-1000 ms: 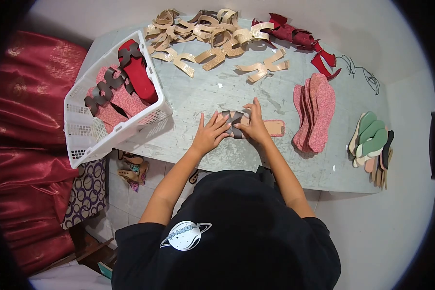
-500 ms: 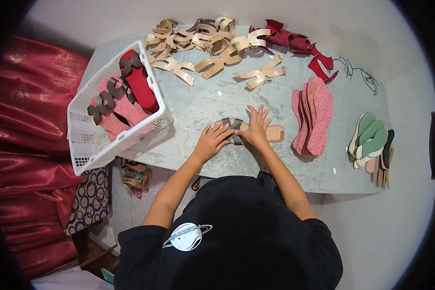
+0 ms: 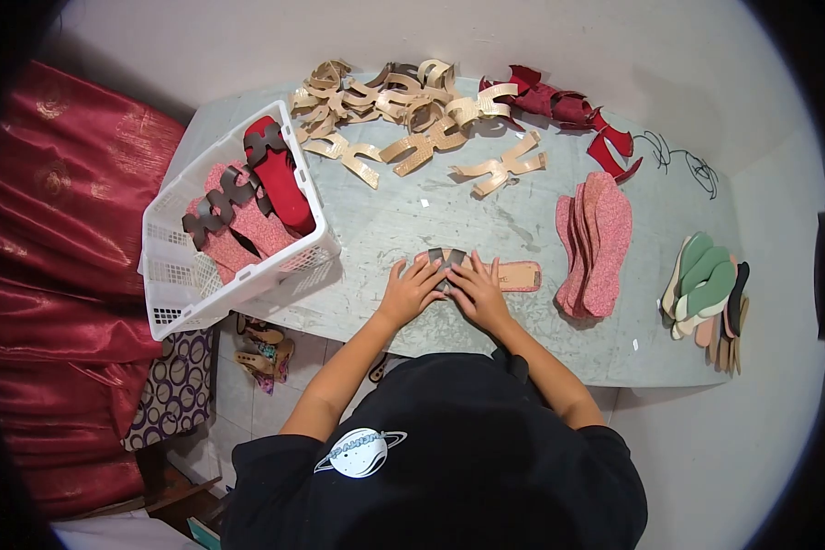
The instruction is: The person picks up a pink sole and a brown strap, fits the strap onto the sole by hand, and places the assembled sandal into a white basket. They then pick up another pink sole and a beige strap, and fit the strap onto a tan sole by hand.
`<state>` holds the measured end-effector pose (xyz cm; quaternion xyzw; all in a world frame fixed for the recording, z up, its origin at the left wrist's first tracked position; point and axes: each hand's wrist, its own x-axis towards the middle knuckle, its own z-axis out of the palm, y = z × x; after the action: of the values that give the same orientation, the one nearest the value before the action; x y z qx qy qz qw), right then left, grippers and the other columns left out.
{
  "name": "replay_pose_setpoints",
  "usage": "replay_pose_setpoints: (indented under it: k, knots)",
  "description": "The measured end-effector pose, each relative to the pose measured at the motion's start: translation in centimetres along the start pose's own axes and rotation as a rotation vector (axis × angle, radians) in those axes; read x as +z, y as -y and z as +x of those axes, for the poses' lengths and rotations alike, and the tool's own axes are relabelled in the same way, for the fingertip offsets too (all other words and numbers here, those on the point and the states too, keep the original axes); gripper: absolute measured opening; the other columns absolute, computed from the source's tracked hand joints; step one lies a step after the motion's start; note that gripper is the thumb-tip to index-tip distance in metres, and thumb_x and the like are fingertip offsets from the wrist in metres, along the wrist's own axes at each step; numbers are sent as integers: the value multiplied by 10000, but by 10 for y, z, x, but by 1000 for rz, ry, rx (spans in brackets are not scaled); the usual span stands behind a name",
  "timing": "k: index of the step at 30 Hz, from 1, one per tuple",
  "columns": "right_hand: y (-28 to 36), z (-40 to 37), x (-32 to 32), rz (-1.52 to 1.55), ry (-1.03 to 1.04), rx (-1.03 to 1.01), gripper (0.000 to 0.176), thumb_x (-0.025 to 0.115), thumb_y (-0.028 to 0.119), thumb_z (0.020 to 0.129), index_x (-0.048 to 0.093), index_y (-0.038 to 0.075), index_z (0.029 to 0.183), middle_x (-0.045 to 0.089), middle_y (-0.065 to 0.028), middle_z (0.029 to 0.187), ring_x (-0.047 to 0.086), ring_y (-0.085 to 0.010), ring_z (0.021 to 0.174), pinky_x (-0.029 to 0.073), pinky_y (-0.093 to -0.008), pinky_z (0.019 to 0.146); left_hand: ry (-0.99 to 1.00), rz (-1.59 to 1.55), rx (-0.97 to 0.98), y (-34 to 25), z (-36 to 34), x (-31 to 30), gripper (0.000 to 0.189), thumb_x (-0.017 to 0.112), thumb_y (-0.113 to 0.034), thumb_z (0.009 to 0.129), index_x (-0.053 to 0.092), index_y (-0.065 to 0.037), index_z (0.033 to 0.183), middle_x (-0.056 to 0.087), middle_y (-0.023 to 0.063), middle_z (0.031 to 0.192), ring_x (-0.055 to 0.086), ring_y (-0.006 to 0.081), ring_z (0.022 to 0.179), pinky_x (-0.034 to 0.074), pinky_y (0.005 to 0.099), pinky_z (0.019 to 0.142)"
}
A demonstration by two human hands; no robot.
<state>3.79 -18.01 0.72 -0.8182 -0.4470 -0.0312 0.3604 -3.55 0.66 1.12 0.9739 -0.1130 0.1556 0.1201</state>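
Observation:
A sandal (image 3: 521, 276) with a tan insole and pink edge lies sideways on the table, its heel end to the right. Across its front part runs a dark brown strap (image 3: 446, 256), partly covered by fingers. My left hand (image 3: 409, 295) is on the strap's left side, fingers bent over it and thumb at the near edge. Close beside it, my right hand (image 3: 478, 295) holds the strap's right side, its fingers on top. Both hands are closed on the sandal; the undersides of the fingers are hidden.
On the left, a white basket (image 3: 176, 316) holds a red sandal, pink soles and brown straps. Gold straps (image 3: 422, 147) and red straps (image 3: 568, 110) lie along the back. Pink soles (image 3: 605, 247) are stacked at right, near green-topped soles (image 3: 706, 284) and black cord (image 3: 701, 174).
My right hand has moved left from over the insole onto the strap, closer to my left hand. The view has shifted slightly, with the table lower in the picture.

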Motion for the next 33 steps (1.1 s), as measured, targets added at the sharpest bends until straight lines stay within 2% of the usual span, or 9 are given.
replay_pose_setpoints:
  k: [1,7,11,18,21,23,27,30,33]
  knots:
    - [6,0,-5,5,-14,0,352,640,218,792,595,145,1133,545,-27,1208,307,-335,1291,120,-632,1013,-12,-5,-3,0,0,0,468,587,-389,787,529,-226,1221,522,13,1237,442,187,1177,280,469,942]
    - [-6,1,-15,101,43,-29,374,670,173,744,592,139,1108,530,-21,1225,359,-299,1264,149,-645,1004,-44,-62,-50,-7,7,2,457,579,-371,791,526,-193,1208,516,19,1215,447,206,1128,283,454,916]
    - [-2,9,-12,-13,48,-15,350,673,134,708,587,119,1047,554,-30,1168,414,-273,1219,169,-636,1007,-16,-58,-39,-11,16,-6,430,564,-346,807,528,-155,1190,532,50,1168,457,247,1081,288,433,887]
    - [-2,17,0,-64,-85,-26,248,632,66,700,575,85,940,579,-81,1035,532,-263,1066,289,-566,988,-73,-83,-66,-16,23,-11,416,579,-309,803,530,-152,1186,531,53,1162,470,247,1015,286,418,877]
    - [0,22,-6,-62,-107,-30,235,608,69,715,571,85,946,580,-82,995,564,-254,993,336,-539,963,-13,-197,-134,-18,34,-33,425,607,-295,773,542,-163,1171,546,49,1077,475,243,970,276,414,879]
    - [2,25,-11,-46,-120,-24,230,607,68,713,572,85,940,582,-75,974,573,-248,966,362,-525,947,153,-219,-133,-16,44,-49,432,633,-287,740,556,-191,1153,542,46,965,479,237,917,263,414,889]
    - [12,29,-28,-89,-155,-42,222,608,56,705,575,88,922,582,-62,914,588,-242,868,406,-481,911,160,-238,-94,-12,53,-57,417,657,-262,707,582,-225,1115,526,37,887,485,228,880,256,418,898]
    - [19,33,-38,-39,-212,-47,217,611,47,702,571,81,912,580,-67,868,590,-252,830,418,-462,900,158,-232,-168,-18,60,-69,365,665,-198,700,621,-239,1060,532,12,836,499,206,848,253,412,906]
    - [29,38,-48,48,-274,-52,215,617,39,698,566,68,905,579,-80,827,589,-271,799,442,-431,860,93,-268,-203,-18,68,-82,301,671,-122,674,667,-209,962,518,8,765,496,203,816,245,462,927]
